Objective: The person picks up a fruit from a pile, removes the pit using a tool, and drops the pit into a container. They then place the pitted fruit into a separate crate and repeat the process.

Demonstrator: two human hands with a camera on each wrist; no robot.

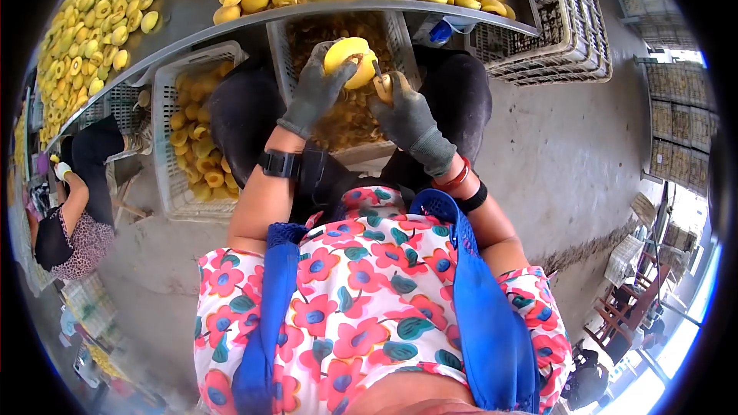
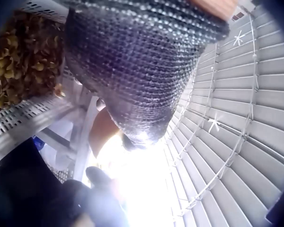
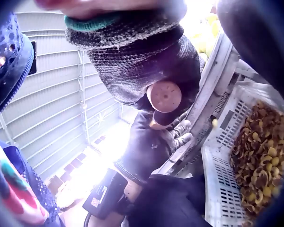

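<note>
In the head view my left hand point(image 1: 314, 94), in a dark knit glove, holds a yellow peach point(image 1: 342, 58) with a brown hollow facing right. My gloved right hand point(image 1: 407, 117) grips a small tool whose dark tip point(image 1: 377, 68) points at that hollow. The right wrist view shows the round butt of the tool's handle point(image 3: 164, 97) jutting from the right glove, with the left hand point(image 3: 149, 142) close beyond it. Up close in the left wrist view, the left glove point(image 2: 132, 71) hides the peach.
A crate point(image 1: 396, 38) of brown and yellow scraps sits between the knees. Left of it stands a white crate point(image 1: 165, 131) of peach halves. Ahead runs a metal table edge point(image 1: 338, 8) with many peaches behind it. Stacked crates point(image 1: 569, 23) stand right; another person point(image 1: 77, 223) works at left.
</note>
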